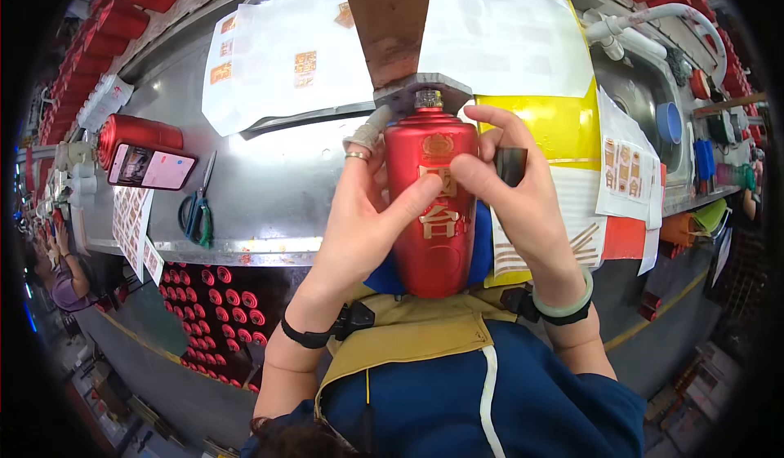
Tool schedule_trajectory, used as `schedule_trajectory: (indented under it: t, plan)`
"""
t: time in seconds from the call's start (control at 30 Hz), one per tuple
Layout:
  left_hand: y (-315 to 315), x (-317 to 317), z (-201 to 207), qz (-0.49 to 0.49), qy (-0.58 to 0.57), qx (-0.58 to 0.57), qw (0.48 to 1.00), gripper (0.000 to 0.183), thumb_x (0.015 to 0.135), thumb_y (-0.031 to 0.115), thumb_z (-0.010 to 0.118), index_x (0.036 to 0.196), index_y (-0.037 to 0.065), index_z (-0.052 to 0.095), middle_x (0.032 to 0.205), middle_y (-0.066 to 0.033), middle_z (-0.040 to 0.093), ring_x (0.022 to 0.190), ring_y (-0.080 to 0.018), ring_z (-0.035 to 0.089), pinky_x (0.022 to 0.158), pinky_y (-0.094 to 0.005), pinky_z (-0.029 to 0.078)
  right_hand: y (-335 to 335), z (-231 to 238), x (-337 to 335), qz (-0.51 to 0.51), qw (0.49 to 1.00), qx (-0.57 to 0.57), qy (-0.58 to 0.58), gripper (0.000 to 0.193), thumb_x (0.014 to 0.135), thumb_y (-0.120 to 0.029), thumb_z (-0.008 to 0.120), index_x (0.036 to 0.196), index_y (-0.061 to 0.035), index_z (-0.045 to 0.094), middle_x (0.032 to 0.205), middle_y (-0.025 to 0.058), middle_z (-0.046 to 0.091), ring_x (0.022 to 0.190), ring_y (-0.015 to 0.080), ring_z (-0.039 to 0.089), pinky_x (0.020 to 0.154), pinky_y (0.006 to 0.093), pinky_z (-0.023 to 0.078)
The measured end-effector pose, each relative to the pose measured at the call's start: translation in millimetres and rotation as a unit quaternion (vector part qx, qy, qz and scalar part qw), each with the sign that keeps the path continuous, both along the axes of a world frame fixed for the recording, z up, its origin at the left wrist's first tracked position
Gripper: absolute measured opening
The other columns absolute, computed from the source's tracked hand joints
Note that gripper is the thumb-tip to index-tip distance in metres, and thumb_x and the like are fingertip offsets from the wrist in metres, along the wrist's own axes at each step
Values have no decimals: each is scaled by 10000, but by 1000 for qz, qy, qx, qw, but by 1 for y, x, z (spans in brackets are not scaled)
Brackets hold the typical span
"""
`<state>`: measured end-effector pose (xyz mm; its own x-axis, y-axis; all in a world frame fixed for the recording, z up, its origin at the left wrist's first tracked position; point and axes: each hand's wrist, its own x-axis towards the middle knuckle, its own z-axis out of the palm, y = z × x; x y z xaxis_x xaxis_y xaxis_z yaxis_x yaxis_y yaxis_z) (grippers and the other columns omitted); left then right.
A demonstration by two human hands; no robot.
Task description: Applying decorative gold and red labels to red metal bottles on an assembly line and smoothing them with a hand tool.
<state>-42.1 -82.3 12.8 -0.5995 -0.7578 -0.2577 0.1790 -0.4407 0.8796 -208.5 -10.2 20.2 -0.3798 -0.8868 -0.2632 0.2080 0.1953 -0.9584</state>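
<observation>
- Red bottle (433, 205): between both hands at the middle of the surface's near edge, its neck pointing to the far edge, its base toward the person; gold emblem and characters run down its front.
- Left hand (363, 201): fingers clamped on the bottle's left side, thumb laid across the front lettering; a pale cover sits on one fingertip.
- Right hand (514, 176): thumb on the bottle's front, forefinger stretched out by its shoulder, the other fingers closed on a black block (511, 165).
- Brown post (387, 25): beyond the bottle's neck; whether they touch, I cannot tell.
- Surface (269, 172): metal; toward its left end, a smartphone (153, 166) and scissors (194, 217), with a sticker sheet (131, 217) hanging past the near left corner.
- Yellow sheet (531, 127): right of the bottle, partly under white paper (506, 29).
- Blue bowl (669, 123): in the sink (637, 103) near the right end.
</observation>
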Motion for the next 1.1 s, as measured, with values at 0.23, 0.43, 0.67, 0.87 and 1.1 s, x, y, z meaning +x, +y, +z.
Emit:
schedule_trajectory:
  t: [0.23, 0.43, 0.67, 0.87, 1.1]
  plan:
    - [-1, 2, 1, -23, -27, -13, 999, 834, 932, 118, 745, 1567, -2, 218, 1462, -167, 445, 1366, -251, 473, 1122, -395, 424, 5, -6, 1, 15, 1000, -3, -14, 613, 854, -149, 841, 1380, -40, 544, 918, -58, 438, 774, 27, 422, 699, 170, 387]
    - [-2, 1, 2, -35, -17, -16, 999, 853, 923, 115, 755, 1571, 3, 211, 1462, -166, 440, 1371, -251, 468, 1118, -396, 429, 4, -6, -2, 21, 999, 1, -36, 608, 850, -148, 843, 1373, -46, 551, 910, -61, 436, 775, 24, 421, 699, 166, 382]
    - [-5, -1, -4, -14, -6, -9, 1000, 805, 941, 133, 737, 1561, -4, 241, 1467, -170, 454, 1346, -238, 493, 1113, -389, 433, 4, -7, -1, 24, 1000, 1, -8, 609, 833, -169, 860, 1353, -59, 565, 899, -64, 439, 763, 25, 421, 692, 171, 379]
    - [-5, -3, -2, -5, 5, 4, 1000, 746, 959, 163, 720, 1540, -17, 288, 1446, -158, 491, 1321, -222, 517, 1107, -377, 433, 1, 6, -9, 48, 999, 11, -4, 499, 920, -189, 761, 1349, -34, 559, 926, -47, 460, 816, 39, 445, 739, 188, 391]
    - [-7, -9, -1, 23, -4, 18, 1000, 559, 1006, 185, 655, 1471, -4, 407, 1389, -148, 551, 1289, -188, 542, 1086, -355, 446, -13, 24, -21, -16, 984, -127, 123, 297, 968, -35, 602, 1260, 13, 586, 1026, 27, 608, 920, 84, 550, 853, 250, 464]
